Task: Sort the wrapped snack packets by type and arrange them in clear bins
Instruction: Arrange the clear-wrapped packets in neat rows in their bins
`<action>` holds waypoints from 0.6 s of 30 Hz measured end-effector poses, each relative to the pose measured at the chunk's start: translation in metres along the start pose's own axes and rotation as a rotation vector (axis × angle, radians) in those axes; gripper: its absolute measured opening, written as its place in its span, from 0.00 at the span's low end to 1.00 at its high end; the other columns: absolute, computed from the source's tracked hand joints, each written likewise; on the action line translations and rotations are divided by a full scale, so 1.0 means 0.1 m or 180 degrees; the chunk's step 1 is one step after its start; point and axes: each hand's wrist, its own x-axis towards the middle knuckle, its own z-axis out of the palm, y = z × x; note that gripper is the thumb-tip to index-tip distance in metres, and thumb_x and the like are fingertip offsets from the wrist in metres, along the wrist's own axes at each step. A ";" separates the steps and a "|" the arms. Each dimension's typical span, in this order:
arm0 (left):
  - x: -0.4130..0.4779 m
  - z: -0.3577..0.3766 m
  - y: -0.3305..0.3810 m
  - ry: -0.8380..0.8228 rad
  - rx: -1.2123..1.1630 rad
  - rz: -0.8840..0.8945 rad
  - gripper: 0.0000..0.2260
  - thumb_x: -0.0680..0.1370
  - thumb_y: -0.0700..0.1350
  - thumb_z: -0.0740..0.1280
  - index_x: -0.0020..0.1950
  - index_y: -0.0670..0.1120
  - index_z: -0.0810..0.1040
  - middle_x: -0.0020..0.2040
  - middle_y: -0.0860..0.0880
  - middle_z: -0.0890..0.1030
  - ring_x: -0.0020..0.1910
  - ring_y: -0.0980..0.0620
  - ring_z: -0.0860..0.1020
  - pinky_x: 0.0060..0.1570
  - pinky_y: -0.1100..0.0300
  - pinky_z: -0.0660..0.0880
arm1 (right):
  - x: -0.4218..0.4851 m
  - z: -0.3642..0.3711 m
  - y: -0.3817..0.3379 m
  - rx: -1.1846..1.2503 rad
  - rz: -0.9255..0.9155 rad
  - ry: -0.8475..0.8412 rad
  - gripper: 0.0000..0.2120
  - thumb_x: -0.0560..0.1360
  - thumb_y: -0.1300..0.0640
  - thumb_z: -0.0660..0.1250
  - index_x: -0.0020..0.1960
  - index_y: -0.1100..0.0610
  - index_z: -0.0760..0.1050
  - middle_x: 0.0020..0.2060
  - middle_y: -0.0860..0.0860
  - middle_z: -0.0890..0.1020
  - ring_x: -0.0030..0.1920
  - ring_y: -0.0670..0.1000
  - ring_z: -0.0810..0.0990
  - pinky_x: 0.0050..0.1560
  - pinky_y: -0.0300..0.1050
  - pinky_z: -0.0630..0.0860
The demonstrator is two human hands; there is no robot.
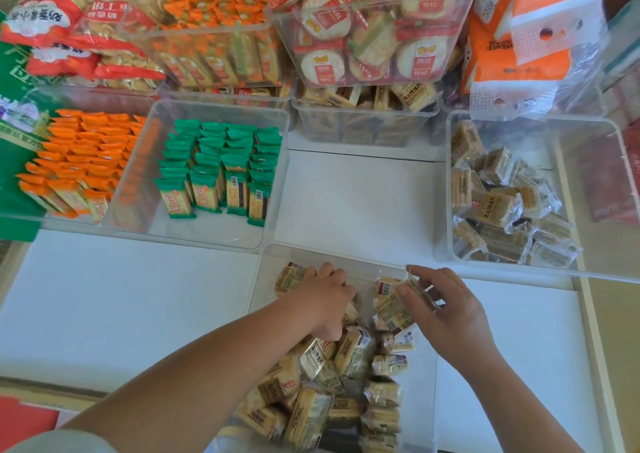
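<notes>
In the near clear plastic bin, the right hand pinches a tan clear-wrapped cracker packet; what the left hand holds is unclear. Beyond it, orange packets and green packets stand sorted; this loose heap remains.

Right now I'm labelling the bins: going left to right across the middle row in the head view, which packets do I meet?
Orange packets → green packets → brown clear-wrapped packets.
</notes>
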 end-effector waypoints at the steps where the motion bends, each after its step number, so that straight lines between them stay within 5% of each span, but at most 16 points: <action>1: -0.01 -0.02 -0.01 -0.0018 0.0018 0.0039 0.34 0.75 0.50 0.70 0.80 0.50 0.63 0.74 0.45 0.63 0.74 0.41 0.58 0.73 0.39 0.60 | -0.01 -0.01 -0.01 0.0105 0.0072 0.0001 0.19 0.71 0.37 0.68 0.60 0.41 0.79 0.45 0.39 0.81 0.48 0.39 0.79 0.42 0.29 0.74; 4: -0.08 -0.05 -0.06 -0.0017 -0.0017 0.0232 0.33 0.75 0.47 0.69 0.80 0.53 0.62 0.80 0.48 0.58 0.78 0.41 0.55 0.75 0.39 0.55 | 0.00 -0.04 -0.03 0.0354 0.0281 -0.0074 0.16 0.73 0.39 0.68 0.60 0.39 0.78 0.37 0.43 0.82 0.43 0.42 0.80 0.43 0.29 0.74; 6: -0.13 -0.04 -0.08 0.0051 -0.0200 0.0349 0.33 0.75 0.44 0.70 0.79 0.53 0.62 0.79 0.47 0.64 0.79 0.42 0.56 0.77 0.41 0.55 | 0.01 -0.04 -0.04 0.0344 0.0367 -0.0185 0.13 0.76 0.41 0.68 0.60 0.37 0.77 0.38 0.41 0.81 0.42 0.43 0.80 0.42 0.34 0.75; 9: -0.20 -0.01 -0.10 0.0227 -0.0702 0.0342 0.35 0.74 0.40 0.72 0.78 0.53 0.62 0.70 0.49 0.74 0.69 0.44 0.71 0.67 0.46 0.70 | 0.03 -0.04 -0.14 0.0578 0.0425 -0.0285 0.13 0.80 0.47 0.67 0.63 0.38 0.75 0.42 0.39 0.80 0.40 0.44 0.81 0.39 0.42 0.80; 13: -0.37 0.07 -0.06 0.0821 -0.0449 0.0463 0.34 0.69 0.39 0.73 0.75 0.51 0.68 0.67 0.50 0.70 0.64 0.49 0.68 0.63 0.52 0.69 | 0.05 -0.05 -0.32 0.1036 0.0593 -0.0342 0.12 0.79 0.50 0.69 0.62 0.41 0.76 0.49 0.45 0.83 0.46 0.49 0.84 0.38 0.39 0.81; 18: -0.69 0.29 -0.01 0.1586 -0.0548 0.0508 0.28 0.71 0.38 0.69 0.71 0.51 0.72 0.65 0.52 0.69 0.64 0.51 0.65 0.69 0.54 0.66 | 0.07 0.07 -0.43 0.0420 0.0485 -0.0658 0.18 0.77 0.54 0.73 0.64 0.41 0.75 0.54 0.36 0.81 0.55 0.36 0.79 0.51 0.29 0.75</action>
